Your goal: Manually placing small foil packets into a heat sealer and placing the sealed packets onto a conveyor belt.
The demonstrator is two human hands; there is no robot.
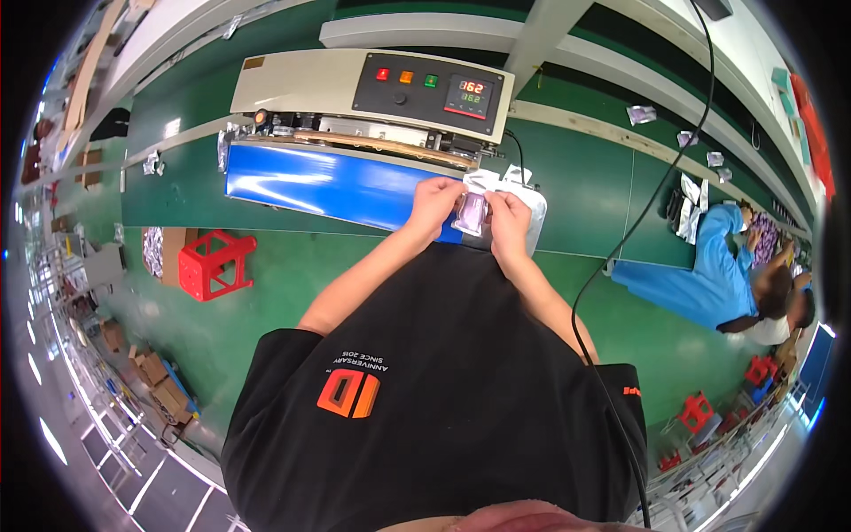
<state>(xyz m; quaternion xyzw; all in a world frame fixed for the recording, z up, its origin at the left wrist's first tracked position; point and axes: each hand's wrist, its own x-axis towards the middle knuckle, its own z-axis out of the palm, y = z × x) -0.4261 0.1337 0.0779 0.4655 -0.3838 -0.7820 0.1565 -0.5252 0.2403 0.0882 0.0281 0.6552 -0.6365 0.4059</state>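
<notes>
A small silvery pouch with a purple front (472, 213) hangs between my two hands, at the right end of a band sealing machine (301, 82). My left hand (436, 202) pinches its upper left corner. On the opposite corner, the fingers of my right hand (509, 220) are closed. Just behind the pouch lie more silvery pouches (518, 176), partly hidden by my right hand. The sealer's blue conveyor belt (328, 188) runs leftward from my left hand. Its dark control panel (425, 86) has coloured buttons and a lit display.
A black cable (612, 253) hangs across the right side. A red stool (215, 266) stands on the green floor beside a box of pouches (164, 253). On the right, a co-worker in blue (709, 275) sits by the green table (585, 195). Loose pouches (641, 114) lie farther back.
</notes>
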